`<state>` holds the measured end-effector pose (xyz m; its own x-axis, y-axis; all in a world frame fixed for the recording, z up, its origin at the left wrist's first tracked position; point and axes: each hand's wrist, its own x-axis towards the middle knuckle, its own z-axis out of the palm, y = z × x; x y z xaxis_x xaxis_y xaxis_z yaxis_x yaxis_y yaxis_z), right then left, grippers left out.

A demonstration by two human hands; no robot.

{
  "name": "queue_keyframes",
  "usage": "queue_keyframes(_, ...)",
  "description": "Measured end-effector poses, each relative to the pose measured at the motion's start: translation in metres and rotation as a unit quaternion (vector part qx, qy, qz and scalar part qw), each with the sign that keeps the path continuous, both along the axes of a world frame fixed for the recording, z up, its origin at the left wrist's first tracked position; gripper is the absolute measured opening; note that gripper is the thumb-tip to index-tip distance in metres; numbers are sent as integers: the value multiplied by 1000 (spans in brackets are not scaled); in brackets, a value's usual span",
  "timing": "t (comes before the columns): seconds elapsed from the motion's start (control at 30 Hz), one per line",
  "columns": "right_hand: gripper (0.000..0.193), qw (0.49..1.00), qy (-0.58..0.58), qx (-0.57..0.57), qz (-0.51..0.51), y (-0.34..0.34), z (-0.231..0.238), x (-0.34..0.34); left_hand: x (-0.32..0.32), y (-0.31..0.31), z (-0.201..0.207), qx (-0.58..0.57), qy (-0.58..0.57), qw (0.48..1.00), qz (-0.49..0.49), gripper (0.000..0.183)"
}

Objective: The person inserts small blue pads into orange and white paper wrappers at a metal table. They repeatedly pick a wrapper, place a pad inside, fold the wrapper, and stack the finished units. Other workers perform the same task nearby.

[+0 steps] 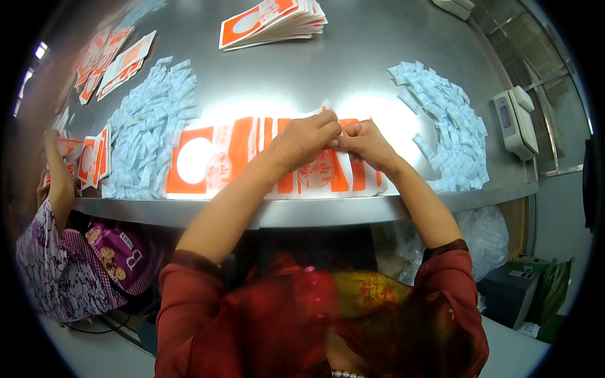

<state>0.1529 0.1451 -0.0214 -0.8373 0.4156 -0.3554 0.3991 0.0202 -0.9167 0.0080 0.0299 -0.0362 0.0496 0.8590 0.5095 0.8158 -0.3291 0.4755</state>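
Observation:
Flat orange and white packaging bags (236,154) lie overlapped in a row along the table's front edge. Over the right part of this row, my left hand (301,142) and my right hand (368,146) are close together, fingers pinched at the top edge of one bag (317,176). A pale bit of its edge shows between the fingertips; whether something small is also in them is hidden. To the left of the row is a heap of small pale blue sachets (151,107). Another heap of these sachets (450,123) curves along the right side.
A thick stack of bags (274,25) lies at the back, with more bags (129,63) at the far left. A white scale (515,123) stands at the table's right edge. Beside me on the left, another person's arm (61,173) reaches over the metal table (340,69).

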Motion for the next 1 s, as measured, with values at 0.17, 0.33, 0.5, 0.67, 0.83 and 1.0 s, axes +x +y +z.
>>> queue_keyframes(0.17,29,999,0,-53,11,8,-7,-2,-4,0,-5,31,50,998,4,15)
queue_keyframes(0.33,26,990,-8,137,31,13,-15,-1,-4,2,-12,32,120,992,-3,14)
queue_keyframes(0.5,29,943,-38,328,33,4,-13,-1,0,-1,-15,-26,103,994,-30,13)
queue_keyframes(0.67,26,941,-36,336,11,7,-9,-1,1,1,-16,-2,92,996,-16,13)
queue_keyframes(0.83,30,954,-22,291,-72,26,-15,1,-14,-8,8,-16,124,992,-26,27)
queue_keyframes(1.0,27,974,-16,224,-40,16,-6,0,-15,-11,14,-20,71,997,-35,31)
